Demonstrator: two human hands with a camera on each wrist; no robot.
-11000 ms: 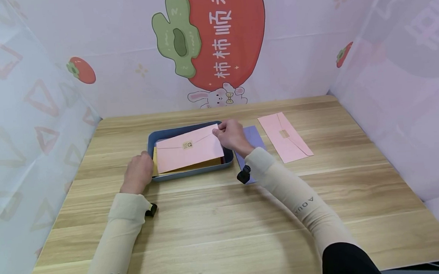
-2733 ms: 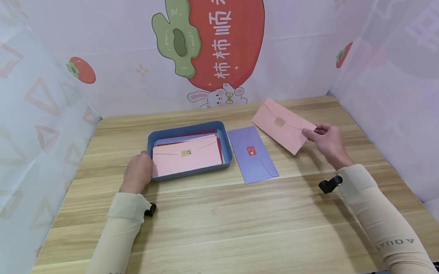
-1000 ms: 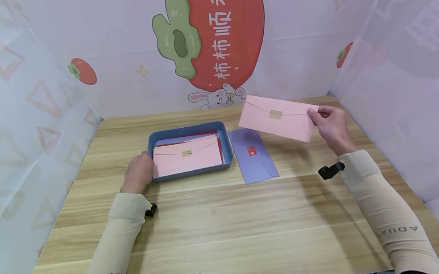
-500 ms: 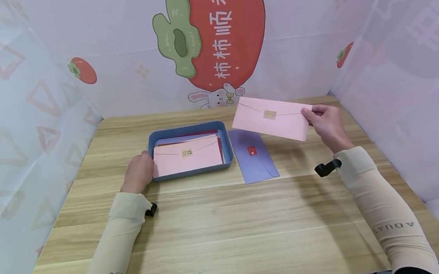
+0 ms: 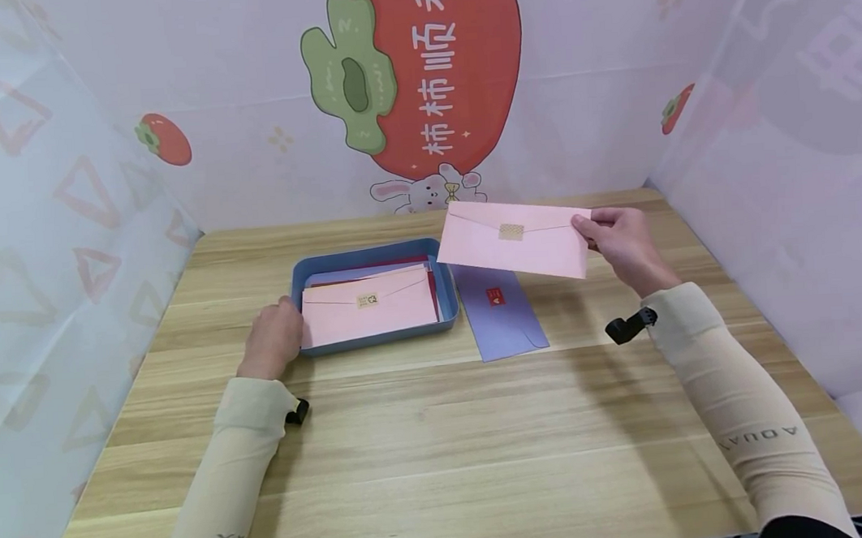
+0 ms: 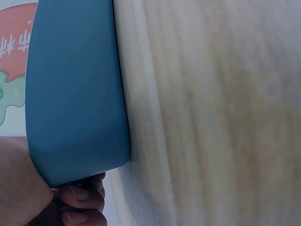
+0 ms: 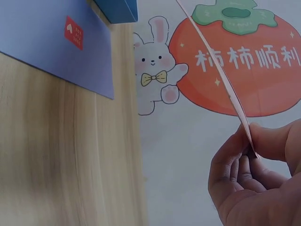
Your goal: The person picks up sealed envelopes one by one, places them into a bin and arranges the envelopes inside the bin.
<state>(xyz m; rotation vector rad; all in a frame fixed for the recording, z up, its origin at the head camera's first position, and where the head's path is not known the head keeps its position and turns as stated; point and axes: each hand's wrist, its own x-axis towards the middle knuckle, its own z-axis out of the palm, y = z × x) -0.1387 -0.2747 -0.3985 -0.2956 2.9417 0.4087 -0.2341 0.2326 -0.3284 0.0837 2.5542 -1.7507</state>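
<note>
A pink envelope [image 5: 473,238] with a gold patterned sticker hangs above the table, its right end pinched between the thumb and fingers of my right hand [image 5: 623,247]. Seen edge-on, the same envelope [image 7: 225,84] is a thin strip in the right wrist view. My left hand [image 5: 272,336] grips the left end of a blue tray [image 5: 376,341]; the left wrist view has the thumb side and curled fingers around the tray's corner [image 6: 77,103]. Inside the tray lies another pink envelope [image 5: 396,307] over purple, dark red and yellowish ones, mostly covered.
A purple envelope [image 5: 503,330] with a red heart sticker lies right of the tray, its upper part behind the held envelope. The wooden table [image 5: 427,464] meets printed cloth walls [image 5: 592,130] at the back and sides.
Earlier, my right hand raised the pink envelope from the table's right side. Over the last second it has carried it left, partly over the purple envelope. My left hand stays on the tray.
</note>
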